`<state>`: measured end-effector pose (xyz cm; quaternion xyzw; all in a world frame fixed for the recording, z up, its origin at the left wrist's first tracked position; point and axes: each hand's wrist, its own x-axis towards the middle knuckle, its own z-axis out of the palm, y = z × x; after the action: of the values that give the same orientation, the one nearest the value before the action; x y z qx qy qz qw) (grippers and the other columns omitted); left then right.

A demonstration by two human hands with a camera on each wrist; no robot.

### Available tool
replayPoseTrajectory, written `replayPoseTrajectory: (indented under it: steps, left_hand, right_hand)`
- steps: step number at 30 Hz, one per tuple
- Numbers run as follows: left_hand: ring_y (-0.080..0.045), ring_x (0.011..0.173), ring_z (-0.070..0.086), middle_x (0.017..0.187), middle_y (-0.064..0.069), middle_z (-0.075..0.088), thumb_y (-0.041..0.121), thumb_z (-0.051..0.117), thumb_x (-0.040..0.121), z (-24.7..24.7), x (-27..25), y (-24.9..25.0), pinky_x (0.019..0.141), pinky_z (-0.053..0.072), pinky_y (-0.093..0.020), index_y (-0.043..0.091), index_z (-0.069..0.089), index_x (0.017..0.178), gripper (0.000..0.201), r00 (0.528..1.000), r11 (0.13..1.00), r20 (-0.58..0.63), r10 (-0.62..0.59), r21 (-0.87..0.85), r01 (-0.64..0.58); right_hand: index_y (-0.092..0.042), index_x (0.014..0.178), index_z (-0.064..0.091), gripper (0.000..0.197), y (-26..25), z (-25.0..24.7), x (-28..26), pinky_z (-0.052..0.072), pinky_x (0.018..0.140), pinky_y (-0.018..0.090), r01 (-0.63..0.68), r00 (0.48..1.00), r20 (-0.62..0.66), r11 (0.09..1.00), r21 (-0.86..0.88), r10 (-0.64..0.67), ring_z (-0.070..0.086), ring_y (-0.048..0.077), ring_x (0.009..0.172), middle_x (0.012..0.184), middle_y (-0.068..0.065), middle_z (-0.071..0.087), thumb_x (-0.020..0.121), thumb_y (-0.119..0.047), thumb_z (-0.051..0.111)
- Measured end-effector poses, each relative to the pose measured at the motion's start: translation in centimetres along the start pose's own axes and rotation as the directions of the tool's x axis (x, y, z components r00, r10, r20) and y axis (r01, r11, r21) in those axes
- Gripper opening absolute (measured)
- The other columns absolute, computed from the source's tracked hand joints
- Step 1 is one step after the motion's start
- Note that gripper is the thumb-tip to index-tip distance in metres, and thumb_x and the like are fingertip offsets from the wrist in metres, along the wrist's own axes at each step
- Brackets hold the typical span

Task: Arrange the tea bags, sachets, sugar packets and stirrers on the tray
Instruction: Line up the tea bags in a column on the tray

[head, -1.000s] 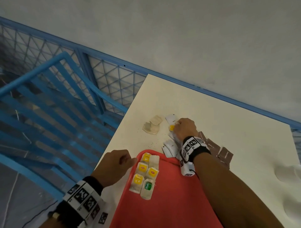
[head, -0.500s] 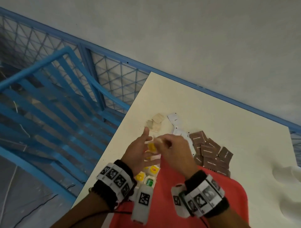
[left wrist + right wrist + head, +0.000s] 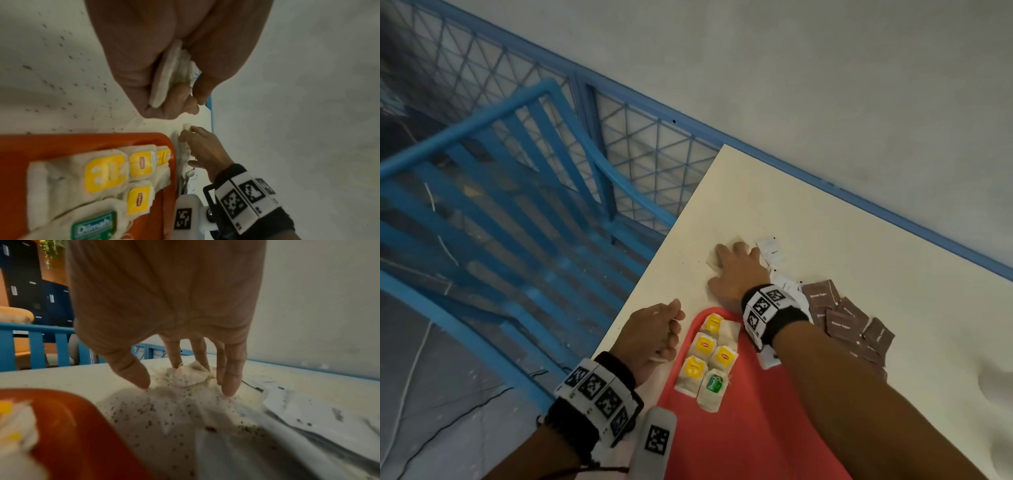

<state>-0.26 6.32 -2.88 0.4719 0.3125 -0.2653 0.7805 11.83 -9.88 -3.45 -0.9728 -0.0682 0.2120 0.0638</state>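
A red tray (image 3: 756,428) lies at the table's near edge, with a block of tea bags in its far left corner, several with yellow tags (image 3: 703,344) and one with a green tag (image 3: 714,383). My left hand (image 3: 671,329) rests by the tray's left rim, its fingers curled round a pale tea bag (image 3: 164,78). Beyond the tray, my right hand (image 3: 726,260) reaches out, its straight spread fingers (image 3: 232,378) coming down on plain tea bags (image 3: 189,374) that lie on the table. White sachets (image 3: 772,251) and brown sugar packets (image 3: 842,322) lie to its right.
Loose tea grains (image 3: 164,410) speckle the white table (image 3: 859,240) round the right hand. The table's left edge drops to blue railings (image 3: 517,205). A grey wall (image 3: 825,85) runs behind the table. No stirrers show.
Half a second ago both hands met above the tray round a yellow-tagged tea bag. My right hand has since reached out to the plain tea bags; my left has drawn back beside the tray.
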Motion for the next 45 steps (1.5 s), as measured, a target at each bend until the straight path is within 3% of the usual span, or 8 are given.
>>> replayPoseTrajectory:
  steps: [6, 10, 16, 21, 25, 33, 38, 45]
  left_hand:
    - [-0.012, 0.050, 0.048, 0.063, -0.003, 0.055, 0.030, 0.055, 0.097, -1.5, -1.1, -0.5, 0.039, 0.038, -0.019, 0.006, 0.060, 0.083, 0.028, 1.000, 1.000, -0.008, -0.001, 0.002, 0.001]
    - [-0.013, 0.052, 0.051, 0.065, -0.004, 0.058, 0.031, 0.052, 0.099, -1.1, -1.9, -0.4, 0.041, 0.040, -0.022, 0.005, 0.062, 0.089, 0.030, 1.000, 1.000, 0.016, 0.005, -0.019, -0.005]
    - [-0.018, 0.058, 0.055, 0.075, -0.007, 0.059, 0.045, 0.052, 0.094, 2.7, -3.3, -0.5, 0.044, 0.043, -0.023, 0.008, 0.061, 0.094, 0.038, 0.989, 0.986, 0.139, -0.049, -0.149, 0.070]
    - [-0.026, 0.076, 0.061, 0.091, -0.012, 0.063, 0.064, 0.053, 0.087, 7.7, -6.2, -2.6, 0.062, 0.053, -0.032, 0.010, 0.064, 0.107, 0.059, 0.915, 0.904, 0.403, -0.030, -0.380, 0.197]
    - [-0.023, 0.068, 0.072, 0.077, -0.014, 0.072, 0.050, 0.045, 0.095, 8.7, -8.8, -5.2, 0.062, 0.059, -0.030, 0.003, 0.070, 0.086, 0.054, 0.886, 0.892, 0.462, -0.041, -0.382, 0.241]
    - [-0.023, 0.053, 0.062, 0.074, -0.017, 0.066, 0.022, 0.056, 0.089, 8.9, -11.7, -8.2, 0.046, 0.050, -0.027, 0.001, 0.064, 0.107, 0.029, 0.962, 0.988, 0.263, 0.068, -0.153, -0.028]
    - [-0.021, 0.051, 0.062, 0.075, -0.020, 0.064, 0.022, 0.047, 0.100, 9.5, -13.7, -8.5, 0.042, 0.051, -0.026, 0.012, 0.055, 0.128, 0.031, 0.919, 0.977, 0.363, 0.153, 0.085, -0.196]
    - [-0.015, 0.053, 0.055, 0.079, -0.011, 0.066, 0.017, 0.069, 0.088, 9.1, -16.0, -8.9, 0.039, 0.039, -0.019, 0.006, 0.057, 0.112, 0.029, 0.880, 0.964, 0.447, 0.160, 0.120, -0.236]
  right_hand:
    - [-0.009, 0.114, 0.053, 0.029, -0.5, 1.5, 0.5, 0.047, 0.073, 0.036, 0.065, 0.988, -0.129, 0.982, -0.176, -0.089, 0.048, 0.030, 0.111, 0.117, 0.011, 0.053, 0.086, -0.008, 0.055]
    - [-0.003, 0.087, 0.068, 0.021, 1.7, -0.5, -0.1, 0.047, 0.072, 0.033, 0.012, 0.976, -0.213, 0.957, 0.289, 0.052, 0.064, 0.030, 0.089, 0.091, 0.013, 0.071, 0.090, -0.012, 0.050]
    - [-0.009, 0.092, 0.076, 0.011, 3.5, -5.0, -9.5, 0.056, 0.071, 0.033, 0.013, 0.994, -0.058, 0.430, 0.903, 0.093, 0.065, 0.016, 0.073, 0.083, 0.011, 0.073, 0.087, -0.005, 0.067]
    - [-0.027, 0.107, 0.069, 0.021, 2.1, -3.3, -18.6, 0.050, 0.074, 0.025, 0.282, 0.923, -0.375, 0.819, 0.500, -0.089, 0.062, 0.007, 0.080, 0.092, -0.010, 0.072, 0.090, -0.021, 0.058]
    - [-0.025, 0.125, 0.048, 0.039, 0.5, 0.2, -24.3, 0.043, 0.080, 0.029, 0.255, 0.945, -0.278, 0.918, 0.303, -0.171, 0.049, 0.017, 0.098, 0.106, -0.002, 0.057, 0.088, -0.031, 0.040]
    - [-0.025, 0.097, 0.059, 0.019, 4.8, -1.0, -28.0, 0.049, 0.064, 0.016, 0.183, 0.908, -0.372, 0.615, 0.767, 0.195, 0.064, 0.005, 0.077, 0.089, -0.011, 0.068, 0.084, -0.011, 0.062]
    - [-0.020, 0.086, 0.074, 0.014, 6.0, -1.4, -28.5, 0.048, 0.064, 0.018, 0.153, 0.980, -0.198, 0.602, 0.784, 0.010, 0.064, 0.001, 0.068, 0.078, -0.007, 0.074, 0.085, -0.034, 0.073]
    - [-0.005, 0.092, 0.072, 0.009, 7.4, -2.6, -29.5, 0.040, 0.050, 0.020, -0.039, 0.990, 0.039, -0.003, 0.999, 0.139, 0.053, 0.010, 0.058, 0.071, 0.007, 0.065, 0.089, -0.011, 0.067]
